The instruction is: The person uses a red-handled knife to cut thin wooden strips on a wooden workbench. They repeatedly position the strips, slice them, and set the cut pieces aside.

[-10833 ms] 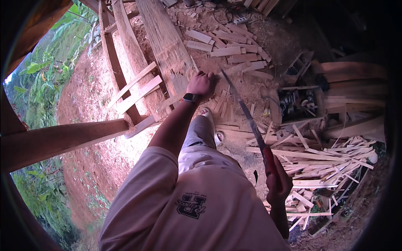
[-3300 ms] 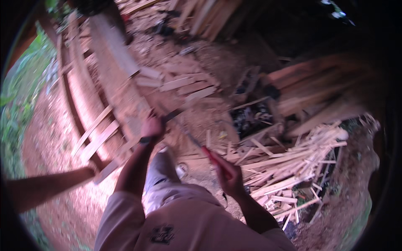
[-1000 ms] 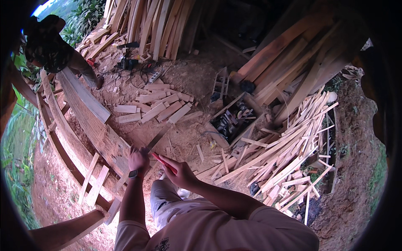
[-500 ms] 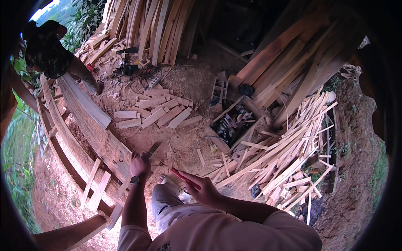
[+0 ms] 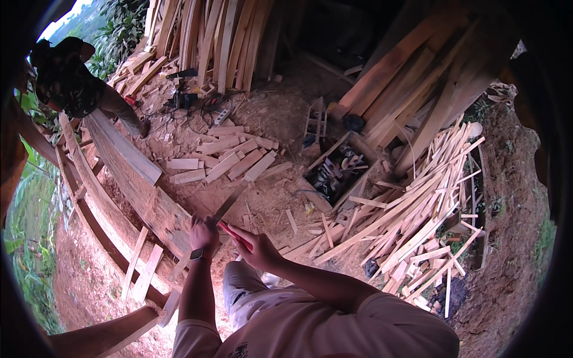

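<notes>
My left hand (image 5: pixel 204 234), with a watch on its wrist, is closed at the near end of a long flat metal blade (image 5: pixel 230 201). The blade slants up and to the right from the fist; I cannot make out its edge or handle. A slim red tool (image 5: pixel 236 234) is gripped in my right hand (image 5: pixel 261 253), its tip pointing left, right beside the blade and my left hand. Just left of my left hand lies the near end of a wide sawn plank (image 5: pixel 173 218) on the wooden frame.
Cut wood blocks (image 5: pixel 230 158) lie on the sawdust-strewn ground ahead. A wooden box (image 5: pixel 315 194) of tools stands right of them, beside a large heap of thin offcuts (image 5: pixel 418 221). Tall boards (image 5: pixel 233 48) lean at the back. Another person (image 5: pixel 71 77) stands far left at the planks.
My right hand has moved left and forward, bringing the red tool from apart to close beside the blade. The blade now reaches further out to the upper right. My view has shifted slightly.
</notes>
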`<state>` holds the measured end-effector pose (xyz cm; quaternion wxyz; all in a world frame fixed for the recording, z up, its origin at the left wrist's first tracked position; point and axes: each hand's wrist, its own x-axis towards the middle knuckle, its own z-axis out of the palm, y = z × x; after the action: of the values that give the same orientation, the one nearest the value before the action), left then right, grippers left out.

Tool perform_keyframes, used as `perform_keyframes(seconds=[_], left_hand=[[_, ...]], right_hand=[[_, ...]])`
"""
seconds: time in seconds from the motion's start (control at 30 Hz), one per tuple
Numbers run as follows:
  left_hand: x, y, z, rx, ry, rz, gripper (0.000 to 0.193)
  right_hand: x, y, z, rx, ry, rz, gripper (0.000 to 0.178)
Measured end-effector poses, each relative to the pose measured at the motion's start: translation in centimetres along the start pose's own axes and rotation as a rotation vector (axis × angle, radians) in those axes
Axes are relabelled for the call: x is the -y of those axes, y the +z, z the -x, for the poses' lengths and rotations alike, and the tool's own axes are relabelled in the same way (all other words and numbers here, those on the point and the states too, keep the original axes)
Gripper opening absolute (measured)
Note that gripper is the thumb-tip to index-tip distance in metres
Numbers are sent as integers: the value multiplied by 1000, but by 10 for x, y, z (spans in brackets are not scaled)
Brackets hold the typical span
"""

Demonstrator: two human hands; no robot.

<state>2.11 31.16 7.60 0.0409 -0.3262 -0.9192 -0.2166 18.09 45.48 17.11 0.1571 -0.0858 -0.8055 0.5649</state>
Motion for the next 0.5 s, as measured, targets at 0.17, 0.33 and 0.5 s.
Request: perform_keyframes(seconds=[0.17, 0.33, 0.5], left_hand=[[-2, -4, -1, 83, -48, 56, 27], [0, 0, 0, 45, -35, 6, 29], [6, 5, 3, 11, 0, 16, 24]], right_hand=[[45, -52, 45, 71, 124, -6, 48], [80, -97, 83, 158, 252, 51, 46], [75, -88, 60, 152, 275, -32, 46]])
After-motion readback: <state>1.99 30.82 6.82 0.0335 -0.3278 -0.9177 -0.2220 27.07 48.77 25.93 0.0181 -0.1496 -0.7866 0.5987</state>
